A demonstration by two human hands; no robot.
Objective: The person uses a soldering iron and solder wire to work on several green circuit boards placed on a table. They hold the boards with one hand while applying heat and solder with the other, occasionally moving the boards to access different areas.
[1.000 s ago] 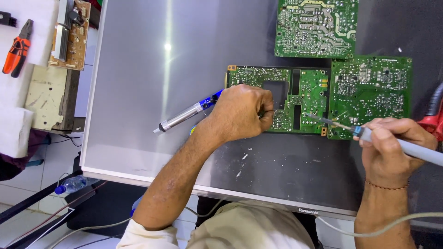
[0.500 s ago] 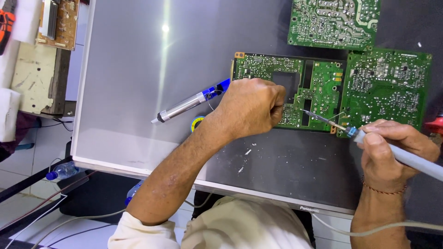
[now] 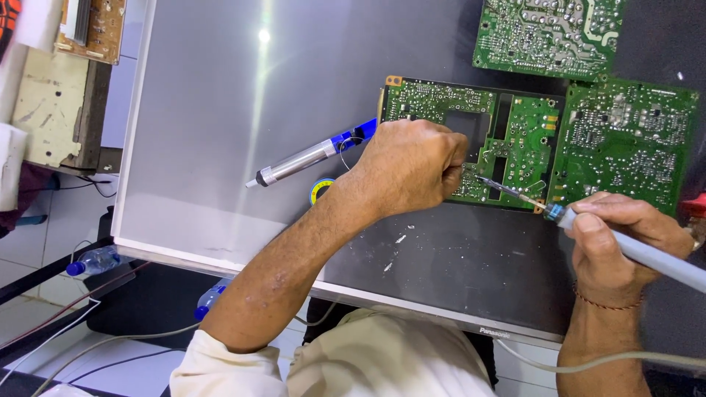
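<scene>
Circuit board [image 3: 515,140], green with a rectangular cut-out, is laid flat on a grey panel [image 3: 220,147]. In the head view, its lower edge is covered by the left hand [image 3: 412,167], fingers curled shut; what they pinch cannot be told. A soldering iron [image 3: 625,246] is gripped in the closed right hand [image 3: 614,239], tip touching the board. A desoldering pump [image 3: 309,156] lies just beside the left wrist.

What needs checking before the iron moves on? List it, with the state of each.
1. Iron tip on the board: ok, it rests there.
2. Right hand gripping the iron: ok.
3. Left hand steadying the board: ok, it rests on it.
4. Solder in the left fingers: cannot tell, hidden.
5. Pump in reach: ok, beside the left wrist.
6. Joint molten: cannot tell, too small.
</scene>
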